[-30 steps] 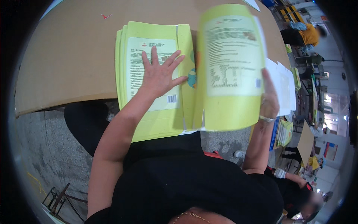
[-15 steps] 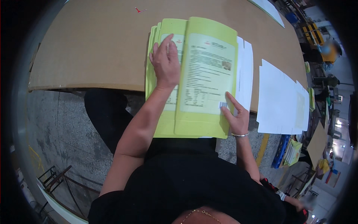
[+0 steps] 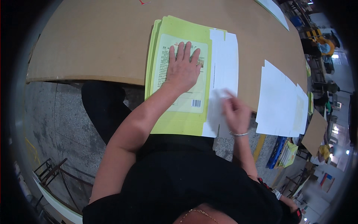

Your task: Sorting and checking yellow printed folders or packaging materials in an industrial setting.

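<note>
A pile of flat yellow-green printed carton blanks (image 3: 177, 123) lies in front of me at the near edge of the table. The top one shows a pale text panel with a barcode. My left hand (image 3: 183, 71) rests palm down on that panel, its fingers spread. From under the green face, a white slotted cardboard strip (image 3: 225, 63) extends along the right side of the pile. My right hand (image 3: 237, 114) is beside the lower part of this strip, bent at the fingers and blurred. Whether it touches the strip or holds anything is unclear.
Brown cardboard (image 3: 93, 48) covers the table. White blanks (image 3: 278, 100) lie at its right edge, and another white sheet (image 3: 274, 13) at the far right. A small red-and-white scrap (image 3: 144, 2) is at the far edge. Bundled green blanks (image 3: 288, 154) stand beside a blue crate.
The green printed panel, earlier between my hands, now lies further left on the pile. My left hand has moved right, onto it. My right hand has come off the panel to the strip.
</note>
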`<state>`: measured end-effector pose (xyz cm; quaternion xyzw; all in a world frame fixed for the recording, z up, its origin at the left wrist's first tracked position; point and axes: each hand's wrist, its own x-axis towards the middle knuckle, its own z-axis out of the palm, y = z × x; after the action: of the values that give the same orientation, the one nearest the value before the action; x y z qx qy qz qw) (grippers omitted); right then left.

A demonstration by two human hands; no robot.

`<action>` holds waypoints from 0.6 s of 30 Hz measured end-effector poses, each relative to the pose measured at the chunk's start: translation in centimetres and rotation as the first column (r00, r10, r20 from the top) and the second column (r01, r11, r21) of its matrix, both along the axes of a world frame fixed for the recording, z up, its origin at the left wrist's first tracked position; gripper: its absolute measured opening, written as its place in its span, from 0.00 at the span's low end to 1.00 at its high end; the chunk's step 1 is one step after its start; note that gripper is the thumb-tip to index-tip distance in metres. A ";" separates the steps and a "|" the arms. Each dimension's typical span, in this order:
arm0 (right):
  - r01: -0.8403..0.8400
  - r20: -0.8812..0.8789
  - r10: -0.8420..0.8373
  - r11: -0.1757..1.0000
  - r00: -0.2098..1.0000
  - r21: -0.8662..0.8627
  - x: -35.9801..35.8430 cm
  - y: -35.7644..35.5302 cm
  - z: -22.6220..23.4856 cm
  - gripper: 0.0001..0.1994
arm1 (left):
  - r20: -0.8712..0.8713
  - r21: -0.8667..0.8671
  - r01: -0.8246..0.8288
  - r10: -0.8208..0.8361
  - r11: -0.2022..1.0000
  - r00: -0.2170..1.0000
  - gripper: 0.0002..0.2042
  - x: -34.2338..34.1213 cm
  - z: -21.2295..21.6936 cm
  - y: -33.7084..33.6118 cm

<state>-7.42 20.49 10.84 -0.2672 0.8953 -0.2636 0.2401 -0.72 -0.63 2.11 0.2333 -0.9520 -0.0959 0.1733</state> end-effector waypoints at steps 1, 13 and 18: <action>0.095 -0.178 -0.091 0.995 0.980 0.012 -1.7 0.6 0.4 0.25 | 0.000 0.005 0.001 -0.001 1.000 1.000 0.26 -0.1 0.2 -0.3; -0.409 -0.593 0.465 0.881 0.657 0.238 0.6 -4.1 -5.8 0.39 | -0.169 -0.012 0.127 -0.128 0.992 0.977 0.25 -0.2 1.2 0.8; -0.466 -0.537 0.456 0.876 0.709 0.129 -1.7 -1.2 -4.5 0.29 | 0.103 -0.056 0.203 -0.196 0.978 0.975 0.31 -0.2 1.4 1.2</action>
<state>-9.15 19.34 6.37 -0.5482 0.8281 -0.1138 0.0272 -0.96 0.60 3.55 0.1349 -0.9805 -0.0699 0.1242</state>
